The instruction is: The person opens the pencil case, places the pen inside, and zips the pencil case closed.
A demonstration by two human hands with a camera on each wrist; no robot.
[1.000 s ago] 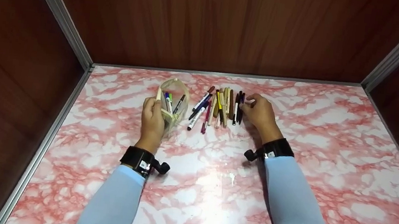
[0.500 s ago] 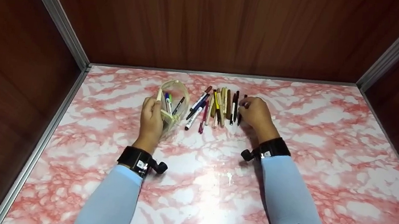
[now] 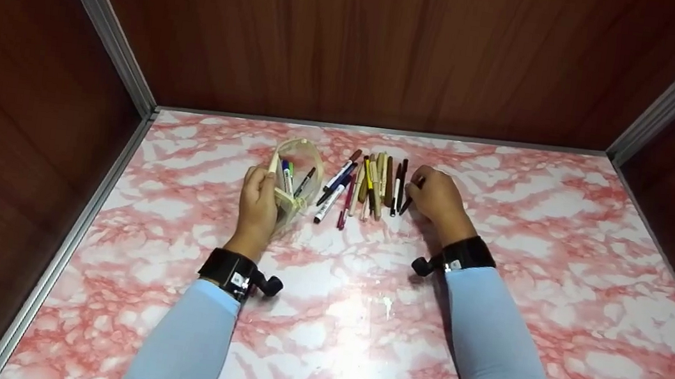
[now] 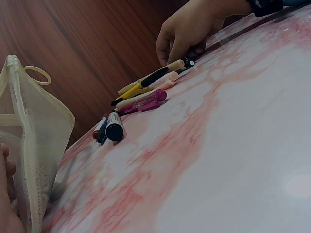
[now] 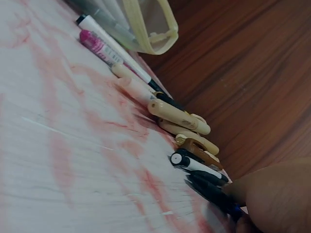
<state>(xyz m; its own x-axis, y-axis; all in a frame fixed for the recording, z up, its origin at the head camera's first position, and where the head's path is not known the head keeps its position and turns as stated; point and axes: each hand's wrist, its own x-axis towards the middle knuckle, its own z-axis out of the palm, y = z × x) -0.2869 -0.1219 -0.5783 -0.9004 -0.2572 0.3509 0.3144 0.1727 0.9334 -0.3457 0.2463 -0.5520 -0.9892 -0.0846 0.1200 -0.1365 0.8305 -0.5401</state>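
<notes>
A person works at a table (image 3: 306,340) with a red-and-white marbled top; clock directions are taken from its middle, with 12 straight ahead. At 9 o'clock stands a dark left wood panel (image 3: 27,145).

At 10 o'clock the left hand (image 3: 258,205), below it a black wristband (image 3: 228,269) and light-blue sleeve, curls its fingers over the left edge of a mesh pouch and grips it. The pale yellow mesh pouch (image 4: 48,121) stands at 11 o'clock, its mouth gaping. Inside are a blue-capped marker (image 3: 286,175), a green-ended pen (image 3: 291,170) and a dark pen (image 3: 305,182) leaning toward 1 o'clock.

At 12 o'clock, in front of the back wood panel (image 3: 356,37), pens lie side by side, some overlapping. Left to right: a red-brown-capped marker (image 3: 339,173), a dark blue pen (image 3: 336,185), a white marker (image 3: 329,204), a magenta pen (image 3: 346,203), several beige pens (image 3: 377,188) with a yellow-and-black pen (image 3: 368,184) among them, a brown pen (image 3: 389,183), a white-and-black pen (image 3: 395,196) and a black pen (image 3: 402,184).

At 1 o'clock the right hand (image 3: 438,195) pinches a slim dark pen (image 3: 409,205), its lower end toward 7 o'clock; whether that end touches the table is unclear.
</notes>
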